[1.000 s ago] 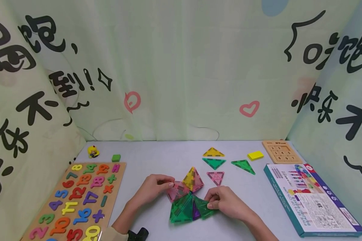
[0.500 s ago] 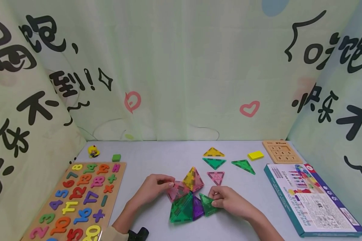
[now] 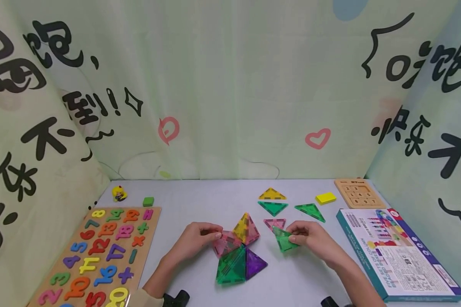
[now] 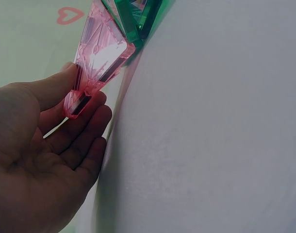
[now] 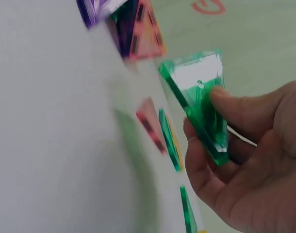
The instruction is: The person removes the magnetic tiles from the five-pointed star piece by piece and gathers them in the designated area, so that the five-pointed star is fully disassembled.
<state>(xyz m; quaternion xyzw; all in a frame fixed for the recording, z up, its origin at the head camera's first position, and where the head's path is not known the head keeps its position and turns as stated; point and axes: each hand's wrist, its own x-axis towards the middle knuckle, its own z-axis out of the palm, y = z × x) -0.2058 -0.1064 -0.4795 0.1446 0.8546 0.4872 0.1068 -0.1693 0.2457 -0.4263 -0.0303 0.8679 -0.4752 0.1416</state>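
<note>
My left hand (image 3: 197, 241) pinches the outer corner of a pink magnetic tile (image 4: 102, 53) at the left side of a tile build. Large green tiles (image 3: 231, 265) slope at the front of that build, with a purple triangular tile (image 3: 255, 263) beside them and a yellow tile (image 3: 241, 228) behind. To the right, my right hand (image 3: 311, 238) holds a green triangular magnetic tile (image 5: 201, 97) between thumb and fingers, raised over the table and apart from the build. In the head view this tile overlaps a loose pink triangular tile (image 3: 274, 222).
Loose yellow (image 3: 272, 194) and green triangular tiles (image 3: 272, 208) lie farther back. A number board (image 3: 111, 251) occupies the left side, a flat box (image 3: 399, 256) the right. Behind the box sits a small wooden board (image 3: 359, 194); a yellow block (image 3: 325, 198) is near it.
My right hand has drawn the green triangular tile away from the purple tile, rightward and then back toward the loose tiles. The purple tile now shows fully. My left hand stays put.
</note>
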